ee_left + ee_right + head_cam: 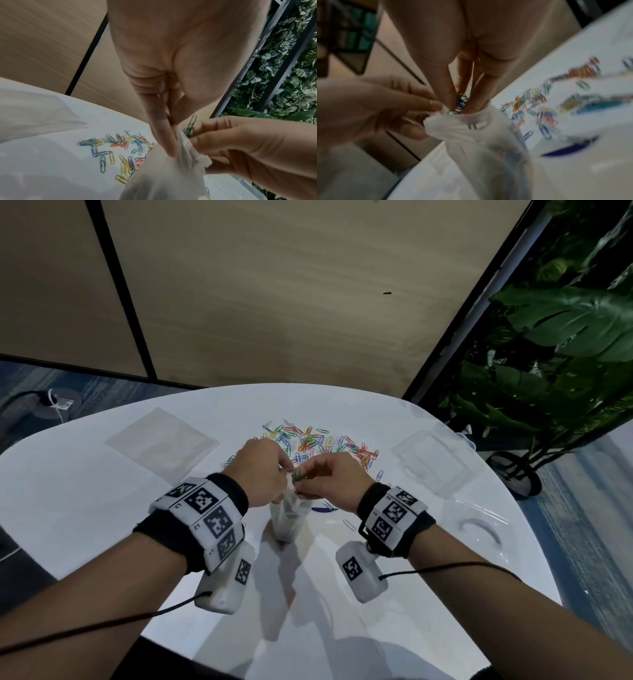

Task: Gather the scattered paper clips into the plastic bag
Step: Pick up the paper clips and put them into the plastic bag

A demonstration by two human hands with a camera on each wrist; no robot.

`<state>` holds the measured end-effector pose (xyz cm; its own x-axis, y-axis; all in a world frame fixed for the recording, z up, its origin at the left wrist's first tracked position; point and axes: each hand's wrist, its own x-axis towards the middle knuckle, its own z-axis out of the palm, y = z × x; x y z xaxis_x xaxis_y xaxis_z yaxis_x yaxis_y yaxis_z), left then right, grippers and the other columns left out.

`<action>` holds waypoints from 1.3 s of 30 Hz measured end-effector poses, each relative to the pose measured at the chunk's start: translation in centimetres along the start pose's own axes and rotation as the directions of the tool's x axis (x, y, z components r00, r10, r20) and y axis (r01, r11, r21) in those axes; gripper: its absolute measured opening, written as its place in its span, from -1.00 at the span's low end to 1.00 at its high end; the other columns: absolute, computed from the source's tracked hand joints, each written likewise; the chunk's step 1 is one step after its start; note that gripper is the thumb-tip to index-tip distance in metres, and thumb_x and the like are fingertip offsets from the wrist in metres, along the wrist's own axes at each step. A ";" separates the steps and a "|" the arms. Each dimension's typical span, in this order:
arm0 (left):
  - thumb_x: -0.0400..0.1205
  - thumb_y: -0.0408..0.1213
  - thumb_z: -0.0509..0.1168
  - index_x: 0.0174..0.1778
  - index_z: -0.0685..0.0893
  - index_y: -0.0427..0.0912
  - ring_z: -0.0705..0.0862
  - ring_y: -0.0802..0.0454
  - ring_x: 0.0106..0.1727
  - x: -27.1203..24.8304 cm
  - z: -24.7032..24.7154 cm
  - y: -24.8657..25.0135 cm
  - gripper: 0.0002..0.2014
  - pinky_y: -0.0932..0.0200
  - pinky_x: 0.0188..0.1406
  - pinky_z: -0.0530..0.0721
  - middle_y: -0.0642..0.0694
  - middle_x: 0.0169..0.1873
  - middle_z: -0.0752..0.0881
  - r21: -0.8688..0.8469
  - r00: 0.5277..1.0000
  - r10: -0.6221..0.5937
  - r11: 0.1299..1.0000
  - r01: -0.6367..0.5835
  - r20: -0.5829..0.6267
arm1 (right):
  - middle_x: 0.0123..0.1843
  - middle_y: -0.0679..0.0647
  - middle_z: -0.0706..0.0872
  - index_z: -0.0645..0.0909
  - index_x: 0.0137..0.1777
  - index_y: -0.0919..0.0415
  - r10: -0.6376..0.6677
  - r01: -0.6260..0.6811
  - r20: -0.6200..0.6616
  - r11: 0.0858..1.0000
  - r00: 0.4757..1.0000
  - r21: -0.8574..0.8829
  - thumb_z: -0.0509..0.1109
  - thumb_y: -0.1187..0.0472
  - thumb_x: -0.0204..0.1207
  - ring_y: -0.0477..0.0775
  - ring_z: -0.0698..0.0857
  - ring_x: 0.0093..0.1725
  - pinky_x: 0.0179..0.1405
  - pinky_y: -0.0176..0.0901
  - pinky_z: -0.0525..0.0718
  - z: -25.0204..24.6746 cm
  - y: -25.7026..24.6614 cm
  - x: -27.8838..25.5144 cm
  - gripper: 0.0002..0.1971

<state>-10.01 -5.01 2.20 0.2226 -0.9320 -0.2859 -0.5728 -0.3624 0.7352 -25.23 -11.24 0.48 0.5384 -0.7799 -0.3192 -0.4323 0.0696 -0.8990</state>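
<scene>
A clear plastic bag (287,517) hangs upright above the white table (85,501), its mouth held up between both hands. My left hand (270,474) pinches the bag's rim (181,140) between thumb and fingers. My right hand (308,479) pinches a small bunch of green and blue paper clips (459,103) right at the bag's mouth (471,119); the same clips (190,127) show between its fingers in the left wrist view. A heap of coloured paper clips (318,441) lies scattered on the table just beyond the hands.
A flat clear plastic sheet (161,438) lies at the back left. A clear plastic box (435,462) and its lid (479,520) sit at the right. Loose clips (349,523) and a blue mark (323,509) lie under my right wrist. A potted plant (555,364) stands right of the table.
</scene>
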 end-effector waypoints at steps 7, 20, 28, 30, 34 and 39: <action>0.66 -0.50 0.23 -0.01 0.81 -0.32 0.86 -0.17 -0.33 -0.3 0.1 0.5 -0.78 -0.07 -0.15 0.88 -0.30 -0.32 0.83 0.014 0.999 0.032 0.999 -0.032 0.017 | -0.02 0.02 0.85 0.80 0.11 0.12 -0.198 0.236 0.139 0.641 0.970 -0.730 0.39 0.23 0.57 -0.02 0.75 -0.14 0.01 -0.25 0.60 0.5 -1.3 -0.4 -0.79; 0.66 -0.53 0.24 0.17 0.78 -0.33 0.82 -0.20 0.03 -1.5 -2.0 0.0 -0.74 -0.06 0.12 0.81 -0.27 0.14 0.79 0.085 0.999 0.044 0.995 -0.047 0.026 | 0.63 0.24 0.37 0.27 0.64 0.24 0.262 -0.447 -0.373 0.658 0.890 -0.605 0.20 0.01 0.70 0.26 0.41 0.57 0.53 -0.01 0.33 -11.6 11.1 10.2 -0.43; 0.58 -0.61 0.19 -0.19 0.58 -0.11 0.63 -0.14 -0.35 -0.9 -1.5 -0.2 -0.73 -0.02 -0.10 0.82 -0.18 -0.26 0.57 0.195 0.994 0.078 0.977 -0.090 0.071 | 0.72 0.25 0.14 0.12 0.70 0.24 0.126 -0.227 -0.188 0.546 0.974 -0.806 0.06 0.21 0.74 0.31 0.24 0.66 0.61 0.05 0.27 -7.8 8.8 13.6 -0.46; 0.56 -0.63 0.17 -0.20 0.51 -0.10 0.49 -0.04 -0.37 -0.8 -1.5 0.0 -0.71 0.03 -0.25 0.73 -0.17 -0.28 0.49 0.195 0.994 0.076 0.976 -0.091 0.083 | 0.68 0.25 0.19 0.17 0.66 0.24 0.124 -0.131 -0.085 0.432 0.989 -0.892 0.14 0.33 0.63 0.34 0.33 0.60 0.51 0.10 0.41 -7.6 8.7 13.6 -0.42; 0.58 -0.62 0.18 -0.11 0.66 -0.10 0.59 -0.14 -0.32 -1.0 -1.3 0.4 -0.69 0.11 -0.20 0.69 -0.23 -0.23 0.57 0.178 0.992 0.066 0.980 -0.084 0.104 | 0.47 0.18 0.43 0.39 0.46 0.31 0.127 -0.057 -0.022 0.277 0.992 -0.959 0.22 0.30 0.56 0.30 0.55 0.36 0.24 0.03 0.52 -7.8 9.6 10.7 -0.55; 0.64 -0.56 0.22 0.19 0.78 -0.37 0.82 -0.17 0.02 -1.6 -1.3 0.6 -0.71 -0.02 0.07 0.83 -0.25 0.12 0.79 0.148 0.994 0.051 0.987 -0.064 0.092 | 0.10 0.21 0.74 0.71 0.10 0.23 0.000 -0.034 -0.035 0.150 0.999 -0.988 0.25 0.30 0.56 0.26 0.72 0.08 0.02 -0.04 0.68 -7.0 10.5 7.5 -0.76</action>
<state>-9.70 -3.74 3.92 0.1197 -0.9453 -0.3034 -0.6965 -0.2977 0.6529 -30.81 -20.74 -9.25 0.5129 -0.8011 -0.3086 -0.7981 -0.5774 0.1721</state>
